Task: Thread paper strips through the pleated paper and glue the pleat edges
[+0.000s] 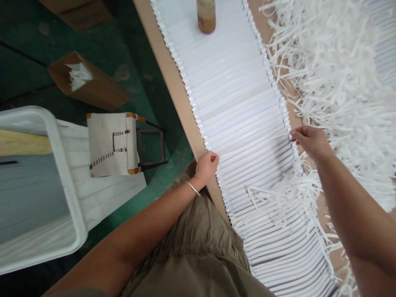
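My left hand (pixel 207 167) is closed in a pinch at the near edge of a long row of white folded pieces (pixel 235 111), with a thin bangle on its wrist. On the far edge of the row, my right hand (pixel 311 141) pinches too. A narrow white strip (pixel 280 135) runs across the row between my two hands, its ends at my fingertips. The pieces lie side by side in overlapping lines. A loose bunch of white strips (pixel 287 196) lies on the row, nearer my body than the right hand.
A big heap of white strips (pixel 337 70) covers the table's far side. A jar with brown contents (pixel 206 16) stands on the row. Left of the brown table edge (pixel 179 103) are a woven stool (pixel 108 144), a cardboard box (pixel 95 88) and a white-rimmed tub (pixel 81 231).
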The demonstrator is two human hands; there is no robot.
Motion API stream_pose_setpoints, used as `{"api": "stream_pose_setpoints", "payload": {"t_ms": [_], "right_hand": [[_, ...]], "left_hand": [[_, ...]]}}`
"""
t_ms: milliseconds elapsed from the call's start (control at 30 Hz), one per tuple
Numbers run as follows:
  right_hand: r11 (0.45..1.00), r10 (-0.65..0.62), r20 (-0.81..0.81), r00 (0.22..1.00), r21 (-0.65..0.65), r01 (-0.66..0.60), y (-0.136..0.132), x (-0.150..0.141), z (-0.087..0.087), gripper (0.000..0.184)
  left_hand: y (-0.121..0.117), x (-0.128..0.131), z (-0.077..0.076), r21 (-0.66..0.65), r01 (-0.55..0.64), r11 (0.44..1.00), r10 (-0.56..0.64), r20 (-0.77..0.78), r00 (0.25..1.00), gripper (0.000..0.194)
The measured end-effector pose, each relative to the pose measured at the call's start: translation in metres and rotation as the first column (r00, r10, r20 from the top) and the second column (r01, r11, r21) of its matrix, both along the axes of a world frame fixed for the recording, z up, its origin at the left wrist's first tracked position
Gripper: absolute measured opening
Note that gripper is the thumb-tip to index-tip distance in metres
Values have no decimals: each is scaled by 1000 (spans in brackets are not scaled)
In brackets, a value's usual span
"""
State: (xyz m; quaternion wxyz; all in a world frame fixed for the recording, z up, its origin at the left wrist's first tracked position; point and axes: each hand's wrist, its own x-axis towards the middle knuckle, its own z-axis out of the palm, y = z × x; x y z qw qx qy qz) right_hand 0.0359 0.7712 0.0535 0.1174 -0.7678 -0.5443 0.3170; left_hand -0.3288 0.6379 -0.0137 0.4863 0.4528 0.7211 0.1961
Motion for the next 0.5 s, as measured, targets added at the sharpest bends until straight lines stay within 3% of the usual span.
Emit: {"api": "stream_pose_setpoints", "payload": {"t_ms": [167,500], "right_hand": [[999,32,79,996,28,-35,21,0,-11,11],[996,64,149,987,55,-73,38,-2,-24,12]], "left_hand": [[4,9,-2,16,-4,1000,6,-138,990,12],[8,15,-1,-46,-36,998,27,-188,982,15]]}}
